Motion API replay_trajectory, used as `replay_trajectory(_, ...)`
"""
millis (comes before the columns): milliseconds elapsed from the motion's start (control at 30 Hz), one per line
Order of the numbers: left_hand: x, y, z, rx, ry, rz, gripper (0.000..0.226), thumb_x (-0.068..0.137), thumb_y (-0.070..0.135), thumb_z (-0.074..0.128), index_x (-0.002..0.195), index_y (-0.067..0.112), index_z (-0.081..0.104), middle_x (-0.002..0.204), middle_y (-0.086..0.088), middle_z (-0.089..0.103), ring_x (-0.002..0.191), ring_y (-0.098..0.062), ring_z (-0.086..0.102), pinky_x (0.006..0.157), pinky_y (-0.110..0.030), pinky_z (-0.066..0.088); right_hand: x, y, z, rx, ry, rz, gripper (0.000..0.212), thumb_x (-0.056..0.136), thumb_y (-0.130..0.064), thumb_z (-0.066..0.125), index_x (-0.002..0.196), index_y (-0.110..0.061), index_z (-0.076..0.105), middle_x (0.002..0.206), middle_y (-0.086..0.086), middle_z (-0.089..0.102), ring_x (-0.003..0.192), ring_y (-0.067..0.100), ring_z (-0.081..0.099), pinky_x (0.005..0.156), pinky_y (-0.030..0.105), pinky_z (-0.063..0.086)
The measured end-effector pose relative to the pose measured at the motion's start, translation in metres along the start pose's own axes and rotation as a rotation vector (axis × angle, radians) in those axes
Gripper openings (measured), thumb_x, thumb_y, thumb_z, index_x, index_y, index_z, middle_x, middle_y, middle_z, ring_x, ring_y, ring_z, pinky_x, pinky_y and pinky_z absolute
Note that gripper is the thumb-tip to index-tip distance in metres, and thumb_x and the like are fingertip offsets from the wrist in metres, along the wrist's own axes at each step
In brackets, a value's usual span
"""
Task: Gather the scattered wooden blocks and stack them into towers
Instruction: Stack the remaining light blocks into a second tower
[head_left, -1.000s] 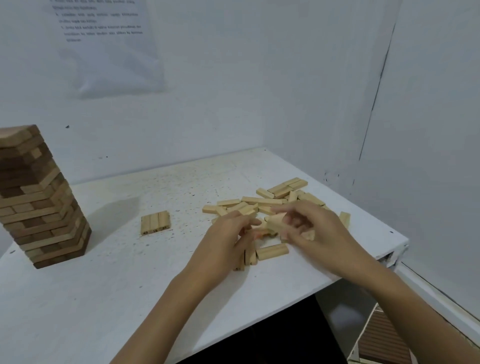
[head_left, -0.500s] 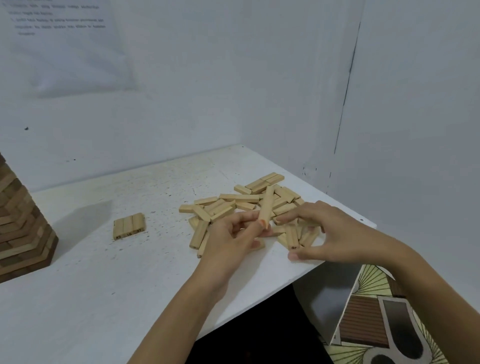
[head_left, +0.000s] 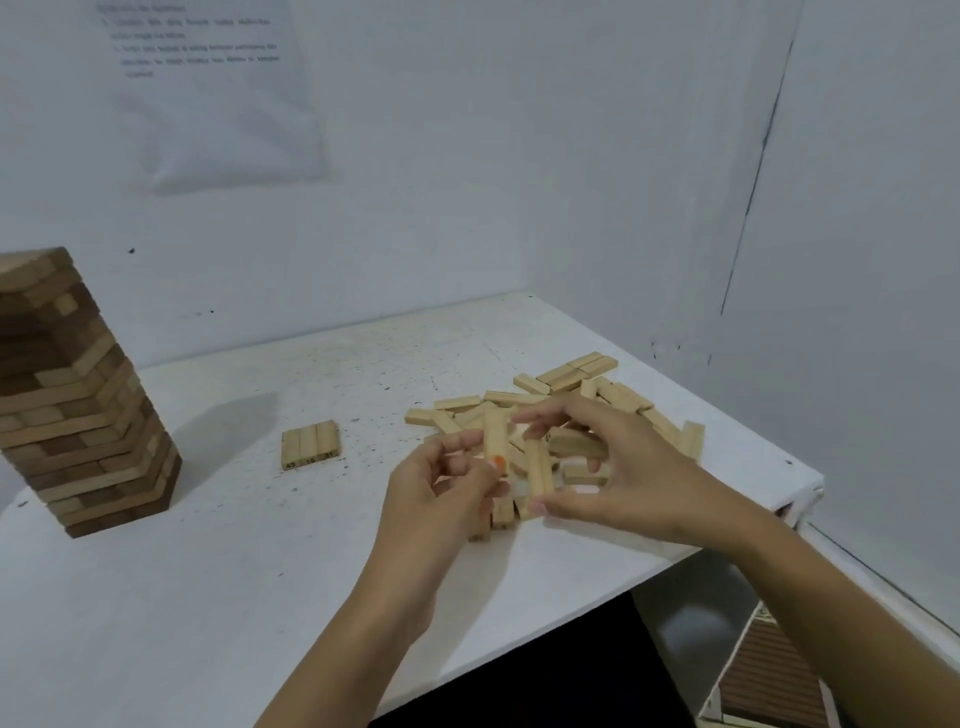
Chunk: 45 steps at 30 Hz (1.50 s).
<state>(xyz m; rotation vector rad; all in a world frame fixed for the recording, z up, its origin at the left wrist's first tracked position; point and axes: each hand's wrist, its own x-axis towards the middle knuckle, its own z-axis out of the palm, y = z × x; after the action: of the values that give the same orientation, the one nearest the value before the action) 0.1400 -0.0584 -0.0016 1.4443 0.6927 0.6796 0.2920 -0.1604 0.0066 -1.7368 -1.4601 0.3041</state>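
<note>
**Left hand and right hand working the pile**

We are pinching one block upright in the left hand at the centre of the frame. In the right hand we are gripping a second block between thumb and fingers just beside it. Both hands are hovering over the loose pile, right of centre on the table. One tower is standing at the left edge, and a row of three is lying between tower and pile. We are judging most of the gathering as not yet done.
</note>
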Motion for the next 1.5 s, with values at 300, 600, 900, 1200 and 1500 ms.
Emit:
replay_trajectory(300, -0.012, -0.009, -0.079, 0.114, 0.242, -0.022, 0.018, 0.084, 0.007, 0.069, 0.1, 0.016, 0.067, 0.073, -0.012, 0.069, 0.072, -0.019, 0.068, 0.072, -0.025, 0.052, 0.05, -0.024, 0.075, 0.037, -0.217, -0.053, 0.071, 0.076, -0.019, 0.079, 0.133, -0.037, 0.039, 0.115, -0.01, 0.053, 0.109, -0.001, 0.051, 0.082, 0.017, 0.046)
replay_trajectory(600, -0.01, -0.015, -0.12, 0.326, 0.35, -0.026, 0.013, 0.082, 0.012, 0.071, 0.093, 0.018, 0.068, 0.055, -0.001, 0.065, 0.054, -0.006, 0.061, 0.06, -0.018, 0.047, 0.094, -0.036, 0.11, -0.043, -0.392, -0.045, 0.066, 0.079, -0.029, 0.078, 0.133, -0.035, 0.039, 0.121, -0.01, 0.052, 0.103, -0.008, 0.043, 0.073, 0.004, 0.035)
replay_trajectory(900, 0.014, -0.007, -0.135, 0.707, 0.239, -0.065, 0.017, 0.089, 0.038, 0.062, 0.093, 0.022, 0.064, 0.079, -0.004, 0.065, 0.065, -0.009, 0.053, 0.058, -0.02, 0.04, 0.114, -0.038, 0.09, 0.087, -0.512, 0.138, 0.027, 0.099, -0.023, 0.043, 0.122, -0.032, 0.054, 0.118, -0.002, 0.047, 0.109, 0.016, 0.047, 0.093, 0.033, 0.041)
replay_trajectory(1200, 0.027, -0.01, -0.141, 0.477, 0.205, -0.069, 0.007, 0.086, 0.012, 0.069, 0.091, 0.009, 0.07, 0.07, -0.003, 0.065, 0.057, -0.009, 0.065, 0.063, -0.022, 0.057, 0.11, -0.027, 0.115, 0.142, -0.182, 0.138, 0.013, 0.09, -0.021, 0.066, 0.1, -0.023, 0.073, 0.069, -0.012, 0.063, 0.057, -0.001, 0.056, 0.057, 0.017, 0.048)
replay_trajectory(1500, 0.028, -0.014, -0.135, 0.409, 0.221, -0.054, 0.009, 0.084, 0.011, 0.071, 0.092, 0.008, 0.071, 0.071, -0.002, 0.062, 0.063, -0.016, 0.07, 0.07, -0.026, 0.059, 0.105, -0.021, 0.121, 0.043, -0.088, 0.168, 0.014, 0.085, -0.019, 0.073, 0.097, -0.021, 0.065, 0.082, 0.008, 0.067, 0.062, 0.014, 0.061, 0.064, 0.021, 0.051)
